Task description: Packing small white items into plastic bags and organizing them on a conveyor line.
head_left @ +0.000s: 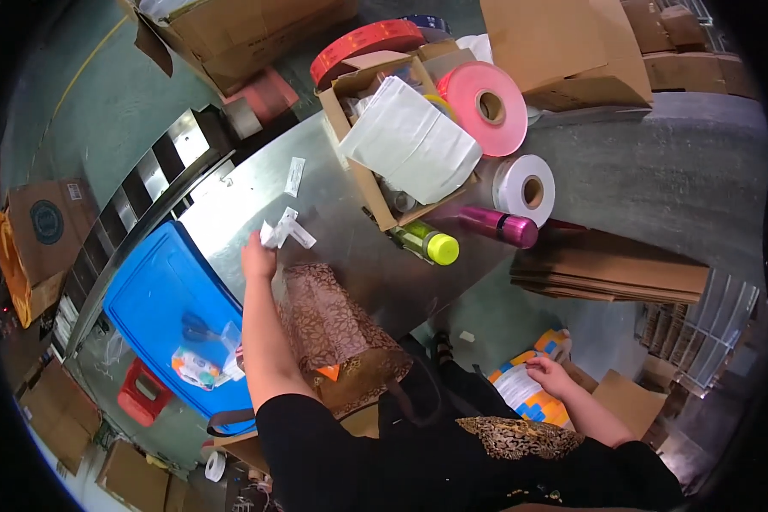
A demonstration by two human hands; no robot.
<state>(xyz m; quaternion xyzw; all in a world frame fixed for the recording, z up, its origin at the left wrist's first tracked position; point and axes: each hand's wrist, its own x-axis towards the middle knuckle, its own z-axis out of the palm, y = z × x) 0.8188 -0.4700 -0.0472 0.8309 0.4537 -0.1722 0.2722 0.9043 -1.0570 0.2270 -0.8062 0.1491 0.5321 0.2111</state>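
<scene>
The metal table gleams; the floor is green

- Black short-sleeved top is covering the torso.
- Mottled gold-and-black patch is decorating its front, near small gold marks.
- Dark trousers are showing.
- Left hand and right hand are showing bare.

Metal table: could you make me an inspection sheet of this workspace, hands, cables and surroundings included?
Surface: shiny metal table; blue plastic panel left of the person's left arm.
Items being handled: white slips on the table; small white piece at the left fingertips.
Clutter: cardboard box topped by a white bag; pink roll, green bottle and purple bottle nearby.
Left hand: at the small white piece; grip unclear.
Right hand: loosely curled over a colourful package; contact unclear.
Cables: nothing seen for certain.
Surroundings: green floor, flat cardboard stack, wire rack.
</scene>
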